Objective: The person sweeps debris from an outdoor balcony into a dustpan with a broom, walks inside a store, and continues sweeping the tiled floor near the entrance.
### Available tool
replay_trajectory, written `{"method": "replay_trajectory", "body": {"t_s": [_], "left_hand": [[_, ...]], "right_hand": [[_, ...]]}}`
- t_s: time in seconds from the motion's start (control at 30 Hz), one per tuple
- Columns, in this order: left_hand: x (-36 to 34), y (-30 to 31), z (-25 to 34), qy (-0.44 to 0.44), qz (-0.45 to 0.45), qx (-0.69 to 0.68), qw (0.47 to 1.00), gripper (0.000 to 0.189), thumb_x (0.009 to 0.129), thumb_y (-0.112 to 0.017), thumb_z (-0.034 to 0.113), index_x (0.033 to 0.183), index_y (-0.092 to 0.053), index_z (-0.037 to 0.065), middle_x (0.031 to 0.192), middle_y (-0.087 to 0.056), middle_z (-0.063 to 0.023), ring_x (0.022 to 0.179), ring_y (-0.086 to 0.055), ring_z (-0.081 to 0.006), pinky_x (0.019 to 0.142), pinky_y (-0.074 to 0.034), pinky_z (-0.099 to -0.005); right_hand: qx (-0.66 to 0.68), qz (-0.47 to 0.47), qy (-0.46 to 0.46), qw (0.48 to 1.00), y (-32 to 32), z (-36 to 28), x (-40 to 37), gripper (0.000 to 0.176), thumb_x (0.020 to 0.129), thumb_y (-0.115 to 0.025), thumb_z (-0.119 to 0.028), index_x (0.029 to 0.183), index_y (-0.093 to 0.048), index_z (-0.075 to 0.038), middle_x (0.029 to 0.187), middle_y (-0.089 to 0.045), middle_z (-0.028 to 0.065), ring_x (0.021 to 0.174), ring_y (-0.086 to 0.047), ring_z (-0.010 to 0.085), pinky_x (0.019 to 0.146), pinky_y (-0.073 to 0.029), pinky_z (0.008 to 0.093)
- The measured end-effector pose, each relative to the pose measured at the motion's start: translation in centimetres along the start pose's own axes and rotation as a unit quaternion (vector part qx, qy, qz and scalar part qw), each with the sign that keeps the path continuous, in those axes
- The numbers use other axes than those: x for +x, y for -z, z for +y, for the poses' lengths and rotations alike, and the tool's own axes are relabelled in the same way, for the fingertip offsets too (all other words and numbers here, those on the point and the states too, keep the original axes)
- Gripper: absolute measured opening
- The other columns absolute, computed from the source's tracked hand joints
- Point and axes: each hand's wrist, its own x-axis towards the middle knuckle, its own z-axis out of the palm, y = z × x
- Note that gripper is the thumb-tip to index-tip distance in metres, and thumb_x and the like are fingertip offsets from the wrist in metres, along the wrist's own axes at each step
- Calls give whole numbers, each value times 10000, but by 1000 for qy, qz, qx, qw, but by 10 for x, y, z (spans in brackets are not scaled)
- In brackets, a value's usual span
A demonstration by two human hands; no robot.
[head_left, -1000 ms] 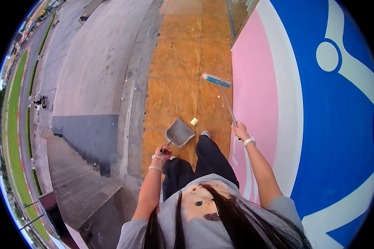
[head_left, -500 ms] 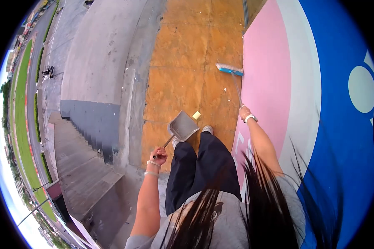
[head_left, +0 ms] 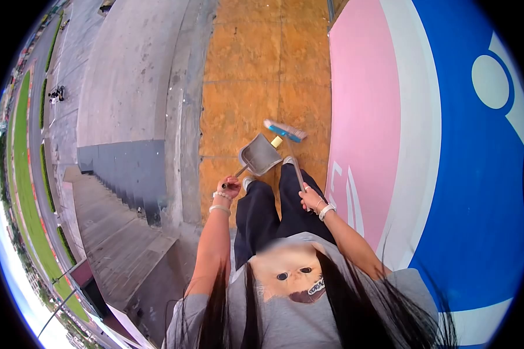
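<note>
My left hand [head_left: 229,187] is closed round the handle of a grey dustpan [head_left: 259,156], whose pan rests on the orange floor in front of my feet. In my right hand [head_left: 312,199] is the stick of a broom [head_left: 286,131] with a blue head and pale bristles. The broom head lies just beyond the dustpan's open edge. Between the two sits a small yellow block-like piece [head_left: 276,141], close to the pan's rim; its exact kind I cannot make out.
Along my right runs a wall [head_left: 367,116] painted pink, white and blue. A concrete ledge [head_left: 183,128] borders the orange floor [head_left: 239,104] on the left, with grey steps [head_left: 119,227] going down beyond it. Farther off are a motorcycle [head_left: 57,94] and a grass strip [head_left: 26,145].
The broom has swung from beside the wall leftward and nearer, up to the yellow piece by the dustpan. My right hand came in toward my body; the dustpan shifted slightly.
</note>
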Motion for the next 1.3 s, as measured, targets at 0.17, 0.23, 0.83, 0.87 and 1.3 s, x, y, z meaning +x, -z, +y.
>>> {"method": "replay_trajectory", "body": {"t_s": [0.17,0.23,0.83,0.87,1.3], "left_hand": [[-2,3,-3,0,-3,6,1000,231,799,-341,92,569,-352,107,455,-372,39,399,-372,-66,451,-298,-218],[-5,5,-1,12,9,9,1000,223,795,-345,89,573,-358,103,456,-382,40,401,-374,-65,454,-295,-215],[-24,15,28,-23,47,39,998,227,810,-313,120,589,-361,100,437,-385,45,386,-386,-70,446,-309,-232],[-25,14,28,-10,47,38,998,229,808,-314,116,584,-361,103,436,-383,46,383,-385,-71,445,-310,-232],[-35,25,30,50,24,73,996,252,786,-373,67,539,-366,121,447,-379,57,379,-369,-43,433,-290,-198]], "right_hand": [[209,-134,-10,969,6,3,-35,566,810,-432,-136,1283,-125,-88,538,-406,4,371,-365,87,340,-311,234],[208,-136,-8,969,15,1,-56,561,805,-445,-131,1274,-144,-62,538,-404,4,364,-355,81,336,-288,226],[243,-99,-24,965,-15,-12,-11,583,822,-405,-142,1284,-52,-109,522,-392,-4,386,-385,87,354,-332,240],[278,-126,-29,952,-19,-13,-13,570,824,-405,-143,1280,-63,-121,515,-377,-10,386,-376,81,354,-321,232],[299,-196,20,934,2,-23,-75,485,823,-444,-128,1239,-201,-71,515,-358,-17,349,-324,56,328,-276,200]]}}
